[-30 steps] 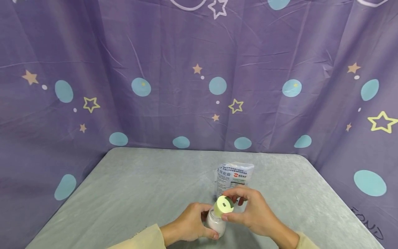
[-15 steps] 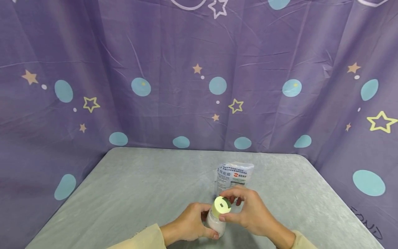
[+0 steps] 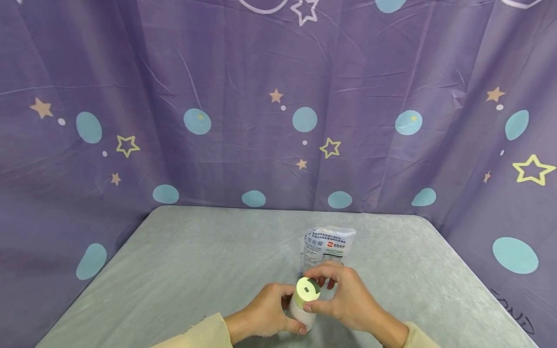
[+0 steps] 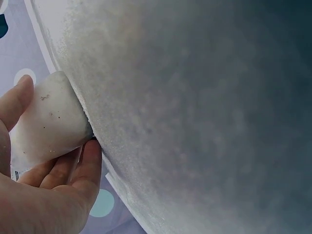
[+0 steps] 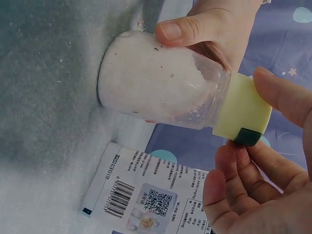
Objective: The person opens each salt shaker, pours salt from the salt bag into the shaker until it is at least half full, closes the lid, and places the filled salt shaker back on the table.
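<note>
A clear shaker jar (image 5: 151, 80), mostly full of white grains, stands on the grey table. My left hand (image 3: 271, 309) grips its body, thumb on the near side and fingers curled around the far side; in the left wrist view the jar (image 4: 53, 117) shows between thumb and fingers. Over the jar's neck sits a pale yellow cap (image 5: 243, 106) with a dark green flap (image 5: 247, 137). My right hand (image 3: 348, 299) pinches this cap, thumb on one side and fingertips by the flap on the other.
A printed white salt bag (image 3: 328, 244) stands upright just behind the hands, its barcode side visible in the right wrist view. The grey table (image 3: 209, 256) runs back to a purple curtain (image 3: 261, 164) with stars and blue dots.
My right hand has brought the cap slightly left and down, and it now sits more squarely over the jar's neck. The left hand and the jar have stayed in place.
</note>
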A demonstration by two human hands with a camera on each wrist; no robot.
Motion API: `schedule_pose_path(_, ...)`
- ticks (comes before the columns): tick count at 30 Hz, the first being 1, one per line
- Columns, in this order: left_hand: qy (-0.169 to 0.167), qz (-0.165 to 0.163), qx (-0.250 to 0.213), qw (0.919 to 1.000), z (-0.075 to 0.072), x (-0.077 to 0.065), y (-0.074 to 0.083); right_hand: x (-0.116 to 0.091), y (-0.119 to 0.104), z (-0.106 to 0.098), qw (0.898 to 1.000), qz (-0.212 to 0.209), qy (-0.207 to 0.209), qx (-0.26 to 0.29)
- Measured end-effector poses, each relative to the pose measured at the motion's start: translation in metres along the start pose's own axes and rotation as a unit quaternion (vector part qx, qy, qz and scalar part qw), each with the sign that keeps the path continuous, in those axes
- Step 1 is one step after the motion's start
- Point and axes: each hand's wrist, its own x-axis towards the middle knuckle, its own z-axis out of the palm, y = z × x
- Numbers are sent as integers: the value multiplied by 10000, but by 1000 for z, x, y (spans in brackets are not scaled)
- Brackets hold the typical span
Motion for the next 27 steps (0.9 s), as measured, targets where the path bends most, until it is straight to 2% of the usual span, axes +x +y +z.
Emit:
schedule_pose_path(11,-14,-142,40,9999,0,0,0,1,-1,3,9998,-80,-54,-154)
schedule_pose_path(21,-95,-42,68,9999,-1,1,-1,1,0,2,9996,-60,-119,-267)
schedule_pose_path(27,-93,-90,40,9999,-1,1,0,-1,2,1,9996,-15,-86,-269)
